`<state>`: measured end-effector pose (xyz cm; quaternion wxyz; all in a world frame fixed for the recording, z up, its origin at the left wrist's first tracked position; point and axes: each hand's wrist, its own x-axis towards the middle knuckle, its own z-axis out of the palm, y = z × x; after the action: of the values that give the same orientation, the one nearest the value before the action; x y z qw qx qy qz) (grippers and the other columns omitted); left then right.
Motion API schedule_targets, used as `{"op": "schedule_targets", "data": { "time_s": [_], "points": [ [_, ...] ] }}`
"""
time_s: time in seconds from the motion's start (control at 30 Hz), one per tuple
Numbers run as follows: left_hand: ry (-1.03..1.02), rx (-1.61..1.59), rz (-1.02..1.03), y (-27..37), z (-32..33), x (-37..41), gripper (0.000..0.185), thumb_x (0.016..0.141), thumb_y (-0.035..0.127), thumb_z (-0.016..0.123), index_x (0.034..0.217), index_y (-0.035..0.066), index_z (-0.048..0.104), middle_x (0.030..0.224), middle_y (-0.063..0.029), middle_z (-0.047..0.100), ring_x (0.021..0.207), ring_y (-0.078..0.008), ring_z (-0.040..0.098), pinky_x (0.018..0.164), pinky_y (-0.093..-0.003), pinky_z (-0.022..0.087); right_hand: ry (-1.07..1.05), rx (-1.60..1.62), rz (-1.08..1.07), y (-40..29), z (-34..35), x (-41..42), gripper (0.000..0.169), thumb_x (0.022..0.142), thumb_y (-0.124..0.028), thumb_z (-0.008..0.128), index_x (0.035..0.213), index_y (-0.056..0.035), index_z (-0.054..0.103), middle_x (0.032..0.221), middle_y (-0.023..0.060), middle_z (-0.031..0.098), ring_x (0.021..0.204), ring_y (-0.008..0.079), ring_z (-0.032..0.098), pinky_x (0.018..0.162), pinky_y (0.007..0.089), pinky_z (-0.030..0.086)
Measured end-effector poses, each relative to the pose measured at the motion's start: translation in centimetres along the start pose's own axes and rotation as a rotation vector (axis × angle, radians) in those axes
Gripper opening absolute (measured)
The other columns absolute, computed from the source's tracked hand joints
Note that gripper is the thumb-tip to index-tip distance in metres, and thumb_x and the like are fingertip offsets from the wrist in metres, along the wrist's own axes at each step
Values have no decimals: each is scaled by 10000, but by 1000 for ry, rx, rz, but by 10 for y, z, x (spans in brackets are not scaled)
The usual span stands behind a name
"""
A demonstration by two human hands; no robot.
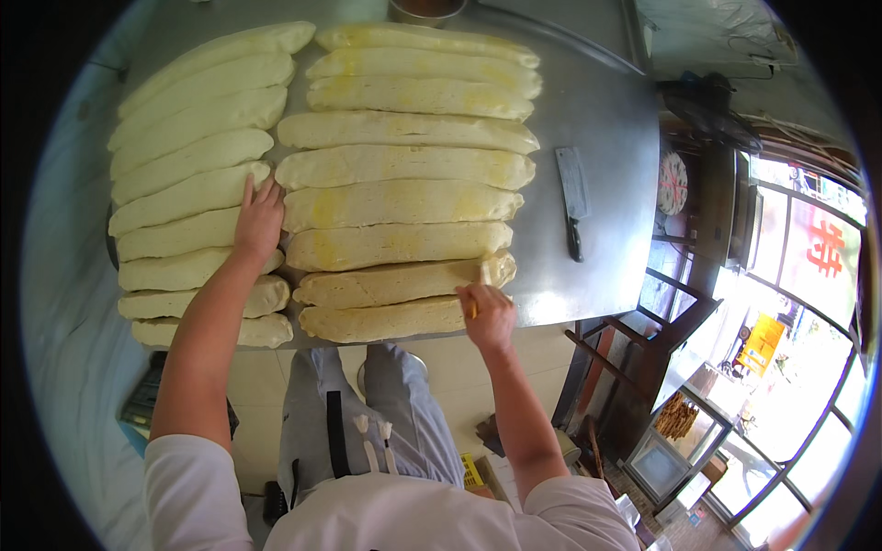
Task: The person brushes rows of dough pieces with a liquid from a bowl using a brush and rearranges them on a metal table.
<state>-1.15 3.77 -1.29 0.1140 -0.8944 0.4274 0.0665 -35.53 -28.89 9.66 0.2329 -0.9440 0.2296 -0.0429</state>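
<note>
Two columns of long dough rolls lie side by side on a metal table (pixel 606 275). My right hand (pixel 488 313) grips a pastry brush (pixel 486 272), its bristles at the right end of the second-nearest dough roll (pixel 393 281) in the right column. Several rolls farther up that column, such as one dough roll (pixel 406 203), bear yellow patches. My left hand (pixel 260 220), fingers apart, rests at the right ends of the left column, its fingertips touching a pale dough roll (pixel 189 196). The left-column rolls show no yellow patches.
A cleaver (pixel 573 196) with a black handle lies on the table, right of the dough. A round metal bowl (pixel 427 10) stands at the far edge. Dark wooden stools (pixel 620 344) stand beyond the right corner, near a glass display case (pixel 679 441). Boxes (pixel 499 475) sit on the tiled floor.
</note>
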Motion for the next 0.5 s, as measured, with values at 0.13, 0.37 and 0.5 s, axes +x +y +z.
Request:
{"op": "schedule_targets", "data": {
  "time_s": [0.13,0.37,0.5],
  "points": [
    [4,-61,3,0,-3,0,370,907,80,615,1251,-8,718,1466,-102,600,1547,-245,364,1342,-551,185,102,246,86,0,-23,22,118,922,-180,816,886,-85,756,786,112,733,679,321,703,603,416,541],
    [46,-117,56,-6,-5,1,589,687,204,871,1219,-13,737,1468,-122,586,1554,-259,349,1337,-560,194,-52,-255,32,-13,32,80,167,919,-170,683,993,-238,817,884,21,775,754,251,741,662,404,590],
    [25,-126,73,-6,-9,-3,482,785,194,792,1224,-1,746,1467,-124,600,1545,-250,364,1336,-564,192,-145,19,-308,-167,102,72,15,890,-195,752,879,-202,744,783,40,721,707,262,723,598,401,563]
  ]
}}
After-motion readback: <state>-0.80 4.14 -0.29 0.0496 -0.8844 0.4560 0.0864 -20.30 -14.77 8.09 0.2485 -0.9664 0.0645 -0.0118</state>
